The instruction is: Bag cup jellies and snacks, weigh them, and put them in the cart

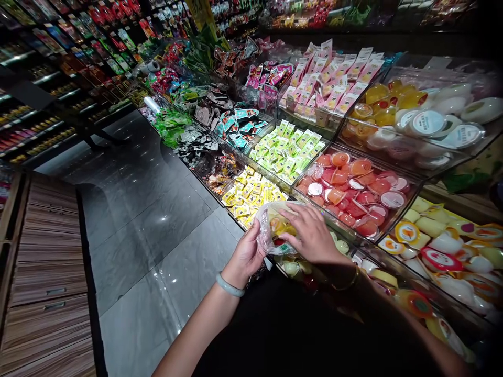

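A clear plastic bag (265, 230) with a few yellowish and reddish items visible inside is held in front of me, over the near edge of the candy bins. My left hand (248, 250), with a pale bangle on its wrist, grips the bag's left side between thumb and fingers. Across the bag's mouth on the right lies my right hand (312, 230), its fingers bent over the rim and partly covering the contents. Just beyond the bag is a bin of yellow-wrapped sweets (251, 193). Red jelly cups (357, 186) fill the bin to the right.
Green packets (288, 149), pink packets (326, 78) and large jelly cups (428, 123) occupy clear-walled bins farther back. Mixed jelly cups (444, 241) are close on my right. Grey tiled floor (157, 225) runs along the left, beside a wooden drawer cabinet (47, 272).
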A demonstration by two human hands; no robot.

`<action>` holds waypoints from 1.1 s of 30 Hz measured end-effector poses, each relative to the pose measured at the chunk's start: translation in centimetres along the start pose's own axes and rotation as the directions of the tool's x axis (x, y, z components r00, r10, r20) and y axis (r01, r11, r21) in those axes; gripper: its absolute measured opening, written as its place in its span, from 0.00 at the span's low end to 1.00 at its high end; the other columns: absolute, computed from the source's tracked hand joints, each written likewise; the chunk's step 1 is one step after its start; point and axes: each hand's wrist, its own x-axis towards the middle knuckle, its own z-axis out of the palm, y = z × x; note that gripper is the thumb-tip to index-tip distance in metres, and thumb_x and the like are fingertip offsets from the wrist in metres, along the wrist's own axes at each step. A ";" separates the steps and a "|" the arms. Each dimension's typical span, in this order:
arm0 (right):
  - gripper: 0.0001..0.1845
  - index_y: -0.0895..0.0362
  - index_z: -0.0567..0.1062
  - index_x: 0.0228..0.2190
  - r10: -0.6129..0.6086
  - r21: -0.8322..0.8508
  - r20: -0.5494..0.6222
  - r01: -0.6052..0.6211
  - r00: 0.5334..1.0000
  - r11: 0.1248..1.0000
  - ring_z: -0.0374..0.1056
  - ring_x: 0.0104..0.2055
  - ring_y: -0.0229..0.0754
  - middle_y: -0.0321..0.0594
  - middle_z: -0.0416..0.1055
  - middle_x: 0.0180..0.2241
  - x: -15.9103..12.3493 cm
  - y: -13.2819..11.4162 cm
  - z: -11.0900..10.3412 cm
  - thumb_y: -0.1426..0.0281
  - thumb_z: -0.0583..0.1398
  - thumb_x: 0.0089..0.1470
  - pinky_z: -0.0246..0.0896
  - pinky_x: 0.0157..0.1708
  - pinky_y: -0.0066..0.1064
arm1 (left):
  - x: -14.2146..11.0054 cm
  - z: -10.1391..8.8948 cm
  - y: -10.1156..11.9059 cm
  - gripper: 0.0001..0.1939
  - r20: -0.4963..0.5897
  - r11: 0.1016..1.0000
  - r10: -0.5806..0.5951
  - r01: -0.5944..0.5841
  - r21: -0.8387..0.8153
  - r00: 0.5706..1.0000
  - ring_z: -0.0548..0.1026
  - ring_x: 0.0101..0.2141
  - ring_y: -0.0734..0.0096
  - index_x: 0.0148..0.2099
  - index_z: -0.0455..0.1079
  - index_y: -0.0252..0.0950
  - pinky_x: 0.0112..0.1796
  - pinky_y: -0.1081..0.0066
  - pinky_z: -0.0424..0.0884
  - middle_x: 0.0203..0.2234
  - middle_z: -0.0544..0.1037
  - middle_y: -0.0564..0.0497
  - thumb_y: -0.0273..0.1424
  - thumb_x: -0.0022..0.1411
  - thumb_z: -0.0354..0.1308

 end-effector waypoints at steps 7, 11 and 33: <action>0.36 0.58 0.61 0.64 0.477 0.002 -0.079 -0.478 0.876 0.878 0.62 0.62 0.58 0.56 0.65 0.61 -3.3 2.6 0.3 0.56 0.59 0.60 0.60 0.58 0.48 | 0.0 -0.6 0.1 0.16 -0.036 1.000 0.000 0.001 0.028 0.999 0.81 0.43 0.64 0.55 0.73 0.34 0.45 0.64 0.79 0.47 0.82 0.44 0.35 0.71 0.56; 0.22 0.55 0.73 0.48 0.653 0.077 0.133 -0.664 0.746 0.744 0.72 0.34 0.48 0.43 0.77 0.35 -4.6 3.8 1.4 0.54 0.58 0.58 0.63 0.33 0.36 | -0.2 -0.6 0.2 0.16 -0.043 0.995 0.049 -0.046 0.083 0.998 0.82 0.40 0.64 0.55 0.73 0.34 0.41 0.67 0.80 0.44 0.83 0.44 0.33 0.67 0.61; 0.18 0.55 0.78 0.36 0.604 0.918 0.125 -0.323 0.787 0.231 0.67 0.23 0.35 0.35 0.76 0.29 -7.7 -3.5 -10.1 0.57 0.69 0.47 0.64 0.21 0.26 | -16.1 3.7 0.8 0.13 -0.012 0.708 0.624 -0.559 0.432 0.781 0.80 0.26 0.73 0.42 0.79 0.31 0.33 0.77 0.76 0.26 0.81 0.49 0.33 0.56 0.71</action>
